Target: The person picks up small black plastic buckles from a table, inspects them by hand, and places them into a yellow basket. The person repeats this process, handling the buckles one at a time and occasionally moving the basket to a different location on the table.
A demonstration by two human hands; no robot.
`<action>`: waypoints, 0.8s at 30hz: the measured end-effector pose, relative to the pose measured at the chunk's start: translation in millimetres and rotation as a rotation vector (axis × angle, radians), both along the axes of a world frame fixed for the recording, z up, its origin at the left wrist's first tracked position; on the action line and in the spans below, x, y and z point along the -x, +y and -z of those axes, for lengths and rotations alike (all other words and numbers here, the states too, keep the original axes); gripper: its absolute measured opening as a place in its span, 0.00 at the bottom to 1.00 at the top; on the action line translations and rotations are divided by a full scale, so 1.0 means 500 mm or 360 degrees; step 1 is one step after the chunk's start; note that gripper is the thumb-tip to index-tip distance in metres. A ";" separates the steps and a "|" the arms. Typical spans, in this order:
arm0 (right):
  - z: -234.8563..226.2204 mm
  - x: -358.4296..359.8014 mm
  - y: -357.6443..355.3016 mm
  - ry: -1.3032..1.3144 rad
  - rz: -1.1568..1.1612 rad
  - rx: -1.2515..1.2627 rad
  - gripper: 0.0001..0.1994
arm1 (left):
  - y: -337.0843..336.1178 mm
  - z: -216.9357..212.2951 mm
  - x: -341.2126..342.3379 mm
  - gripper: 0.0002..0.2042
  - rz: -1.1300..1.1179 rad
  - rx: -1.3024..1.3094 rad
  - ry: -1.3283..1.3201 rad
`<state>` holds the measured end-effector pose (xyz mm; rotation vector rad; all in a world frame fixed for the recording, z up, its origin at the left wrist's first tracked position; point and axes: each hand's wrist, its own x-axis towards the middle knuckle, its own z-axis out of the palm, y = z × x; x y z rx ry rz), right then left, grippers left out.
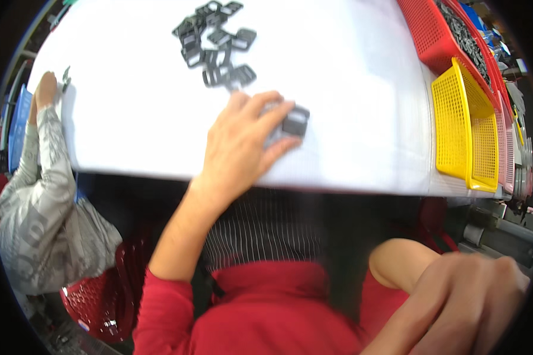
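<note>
Reaching across the white desk (349, 118), your left hand (243, 139) pinches one black plastic buckle (294, 121) just clear of the buckle pile (216, 41), while your right hand (468, 302) rests loosely curled and empty near your lap

The setting is a small-parts assembly or sorting workshop, a manual production line rather than a home or office. Evidence: a long white worktable (337, 89) carries a loose pile of identical black plastic buckles (216, 41), and stacked mesh bins stand at its right end, namely a yellow basket (456, 130) and a red basket (426, 29), the latter beside a bulk load of dark parts (465, 35). A co-worker (41, 195) in a grey patterned sleeve is seated at the same table on the left, near a red plastic stool (95, 302), and metal equipment (503, 231) stands at the right edge.
</note>
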<state>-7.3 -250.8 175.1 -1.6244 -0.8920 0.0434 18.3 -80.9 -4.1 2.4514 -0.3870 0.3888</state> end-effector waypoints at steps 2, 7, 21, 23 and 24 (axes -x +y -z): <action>0.008 0.007 -0.019 -0.0082 -0.0021 -0.0060 0.15 | -0.002 -0.007 -0.022 0.23 -0.0007 -0.0049 -0.0089; 0.038 0.018 -0.031 -0.0136 0.0040 0.0027 0.19 | -0.023 -0.009 0.010 0.23 -0.0064 0.0036 -0.0022; 0.325 -0.039 -0.044 -0.0732 0.0810 0.1506 0.26 | -0.028 0.000 0.014 0.22 -0.0054 0.0092 -0.0059; 0.325 -0.035 -0.046 -0.0808 0.0802 0.1565 0.26 | -0.027 -0.003 0.013 0.22 -0.0059 0.0084 -0.0039; 0.330 -0.024 -0.054 -0.0848 0.0794 0.1539 0.25 | -0.028 -0.004 0.012 0.22 -0.0050 0.0104 -0.0034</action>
